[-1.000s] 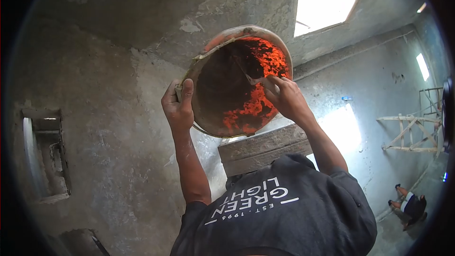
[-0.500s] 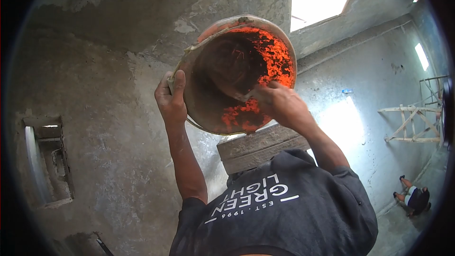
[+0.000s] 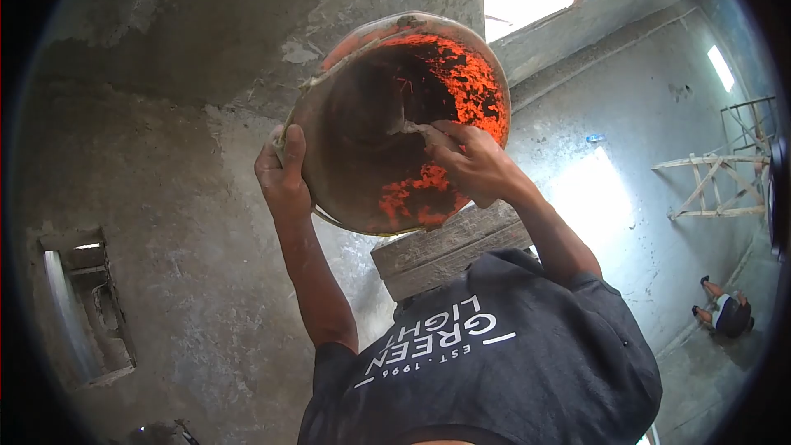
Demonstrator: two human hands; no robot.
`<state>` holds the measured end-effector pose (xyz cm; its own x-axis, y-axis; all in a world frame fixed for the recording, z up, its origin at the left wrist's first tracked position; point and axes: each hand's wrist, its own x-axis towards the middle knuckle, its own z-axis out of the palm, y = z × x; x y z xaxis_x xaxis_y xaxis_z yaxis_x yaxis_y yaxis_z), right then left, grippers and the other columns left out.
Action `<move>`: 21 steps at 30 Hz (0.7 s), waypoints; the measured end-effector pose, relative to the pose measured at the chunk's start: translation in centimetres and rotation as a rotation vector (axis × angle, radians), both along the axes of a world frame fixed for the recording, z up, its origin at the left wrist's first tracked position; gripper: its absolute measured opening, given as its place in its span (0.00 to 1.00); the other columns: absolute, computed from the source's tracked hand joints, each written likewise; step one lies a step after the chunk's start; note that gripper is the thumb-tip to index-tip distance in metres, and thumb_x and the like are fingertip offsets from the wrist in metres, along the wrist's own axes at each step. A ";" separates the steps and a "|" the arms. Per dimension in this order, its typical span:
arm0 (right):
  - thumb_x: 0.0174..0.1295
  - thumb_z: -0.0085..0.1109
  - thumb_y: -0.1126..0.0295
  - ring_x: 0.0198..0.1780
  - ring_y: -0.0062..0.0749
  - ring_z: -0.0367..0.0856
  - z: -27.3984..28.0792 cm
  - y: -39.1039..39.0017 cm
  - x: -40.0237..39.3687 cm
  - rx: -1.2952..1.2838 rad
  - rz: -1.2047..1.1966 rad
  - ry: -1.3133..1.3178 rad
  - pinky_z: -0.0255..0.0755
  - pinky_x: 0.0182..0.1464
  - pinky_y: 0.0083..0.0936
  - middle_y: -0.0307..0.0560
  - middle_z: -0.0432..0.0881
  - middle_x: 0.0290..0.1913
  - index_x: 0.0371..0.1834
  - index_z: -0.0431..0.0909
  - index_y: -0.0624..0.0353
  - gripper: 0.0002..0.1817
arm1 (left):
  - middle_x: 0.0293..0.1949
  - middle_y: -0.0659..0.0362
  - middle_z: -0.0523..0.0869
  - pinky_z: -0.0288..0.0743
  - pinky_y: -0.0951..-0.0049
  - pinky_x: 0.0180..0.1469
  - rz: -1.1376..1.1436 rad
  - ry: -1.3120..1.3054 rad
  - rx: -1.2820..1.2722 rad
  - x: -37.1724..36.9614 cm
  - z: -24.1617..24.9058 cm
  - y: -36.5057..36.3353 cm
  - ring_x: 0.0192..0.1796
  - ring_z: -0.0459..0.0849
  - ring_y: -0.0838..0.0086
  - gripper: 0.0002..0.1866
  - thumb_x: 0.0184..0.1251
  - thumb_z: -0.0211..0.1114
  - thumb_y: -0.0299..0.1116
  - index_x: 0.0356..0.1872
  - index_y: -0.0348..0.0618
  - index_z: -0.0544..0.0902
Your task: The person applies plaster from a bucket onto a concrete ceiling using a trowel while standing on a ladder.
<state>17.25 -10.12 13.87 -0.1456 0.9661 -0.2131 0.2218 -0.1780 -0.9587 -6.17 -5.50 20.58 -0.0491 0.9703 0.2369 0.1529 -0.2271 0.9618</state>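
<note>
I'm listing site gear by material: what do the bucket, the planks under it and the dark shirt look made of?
Bucket: probably plastic, crusted grey; bare patches glow bright orange, as if light passes through.
Planks: likely rough, unpainted wood, dusty, with grain-like lines.
Shirt: soft matte fabric, by its folds; cotton or blend, I can't tell.

"Clothing?"
"Dark charcoal T-shirt [image 3: 527, 363] — short sleeves [image 3: 334, 363], rounded neckline [image 3: 441, 428]."
"Print [image 3: 432, 338]?"
"White capitals, GREEN and LIGHT, plus smaller EST. 1996. Short white bars too. Reads upside down here."
"Arms?"
"Forearms [image 3: 309, 280] bare — left hand [image 3: 284, 185], right hand [image 3: 478, 169] bare too."
</note>
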 end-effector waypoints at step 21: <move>0.62 0.50 0.66 0.37 0.66 0.80 2.0 -0.3 -4.5 0.306 0.081 -0.172 0.75 0.42 0.49 0.71 0.78 0.28 0.39 0.70 0.76 0.17 | 0.41 0.57 0.85 0.74 0.76 0.48 -0.037 -0.031 0.007 -0.6 -0.1 -0.2 0.42 0.81 0.75 0.15 0.70 0.60 0.37 0.45 0.33 0.81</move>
<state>12.74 -10.38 15.89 -0.2110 0.9759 0.0563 0.3863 0.1362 -0.9123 -6.73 -5.65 20.51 -0.0204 0.9700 0.2424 0.1144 -0.2386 0.9644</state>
